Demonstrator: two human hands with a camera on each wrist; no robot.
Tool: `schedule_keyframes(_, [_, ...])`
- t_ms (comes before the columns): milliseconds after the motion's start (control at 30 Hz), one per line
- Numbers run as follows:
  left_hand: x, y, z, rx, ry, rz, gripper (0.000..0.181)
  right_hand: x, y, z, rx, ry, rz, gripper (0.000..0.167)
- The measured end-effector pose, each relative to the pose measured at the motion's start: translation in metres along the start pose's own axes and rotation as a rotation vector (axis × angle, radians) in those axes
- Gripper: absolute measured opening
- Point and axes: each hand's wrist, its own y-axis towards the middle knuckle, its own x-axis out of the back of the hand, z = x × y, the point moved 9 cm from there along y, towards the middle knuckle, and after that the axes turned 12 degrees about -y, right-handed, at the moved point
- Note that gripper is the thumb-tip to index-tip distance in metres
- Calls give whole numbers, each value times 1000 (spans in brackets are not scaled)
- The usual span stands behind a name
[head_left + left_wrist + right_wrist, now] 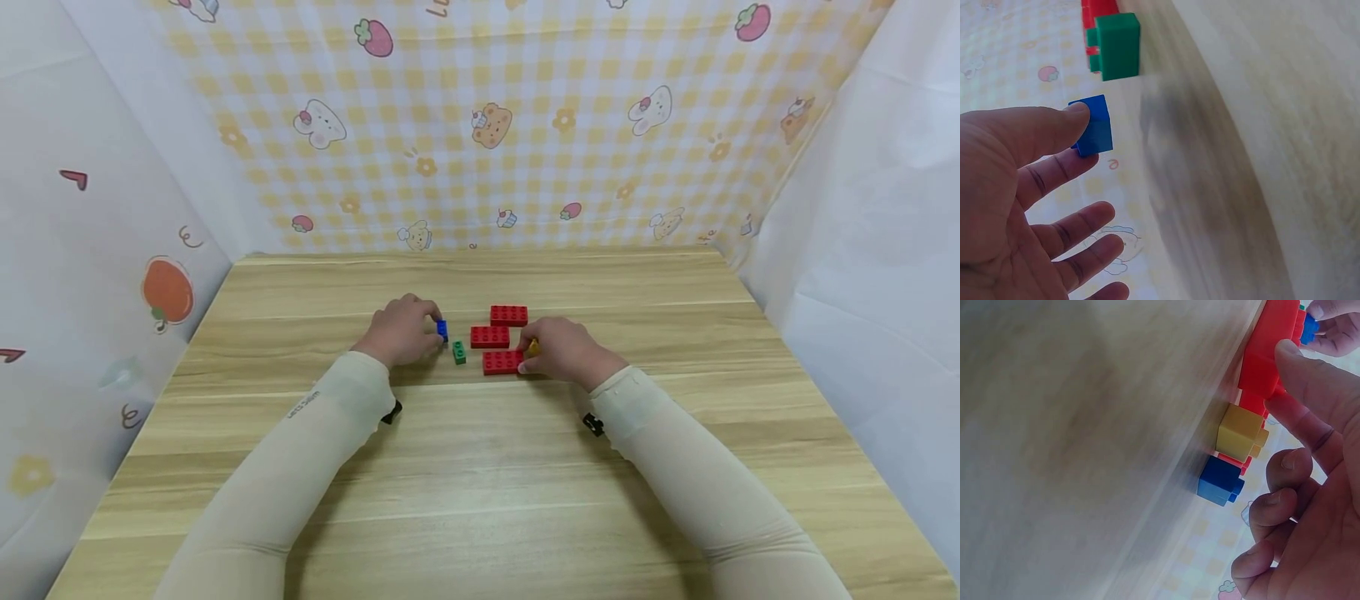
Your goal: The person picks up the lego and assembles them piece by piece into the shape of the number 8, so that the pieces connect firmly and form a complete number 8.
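Cream sleeves (322, 450) reach up from the bottom of the head view across the counter (465, 500), and beyond their cuffs the likeliest trouble is at your fingertips: your right hand (566, 350) pinches only one end of the nearest red brick (501, 362), so an uneven squeeze could make it swivel or slip. That hand's loosely curled lower fingers could also nudge the yellow brick (1239, 432) and a second blue brick (1218, 480), both close by in the middle of the right wrist view. The nearest red brick lies just left of your right hand, right of frame centre. A little left, the green brick (459, 352) stands free between your hands; carrying your left hand (401, 332) rightward too low might topple it. That hand pinches the small blue brick (442, 331) between thumb and index finger, the others spread; whether it is lifted, you cannot tell. Farther up, also between your hands, lie the middle red brick (490, 337) and the farthest red brick (508, 315), before the patterned cloth (450, 183).
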Motion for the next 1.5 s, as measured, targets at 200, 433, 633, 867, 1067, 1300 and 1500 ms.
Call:
schedule_keyframes(200, [2,-4,-9,-22,-47,6,40,-1,0,-1,0,4,-1,19])
schedule_keyframes(433, [-1,-11,-21,-43,-75,11,37,-2,2,-2,5,7,2,19])
schedule_keyframes(633, [-7,-16,-34,-73,-68,17,36,-2,2,-2,0,8,2,19])
schedule_keyframes(867, [-15,-19,-45,-105,-23,25,35,-2,2,-2,0,12,7,20])
schedule_keyframes(1067, [-21,-21,-53,-123,-19,34,37,-1,1,-1,2,10,15,21])
schedule_keyframes(1300, [-28,-19,-58,-123,-6,45,34,-1,2,-2,-7,20,30,21])
schedule_keyframes(1500, [-33,-18,-61,-117,19,48,40,-2,1,-2,-9,31,36,21])
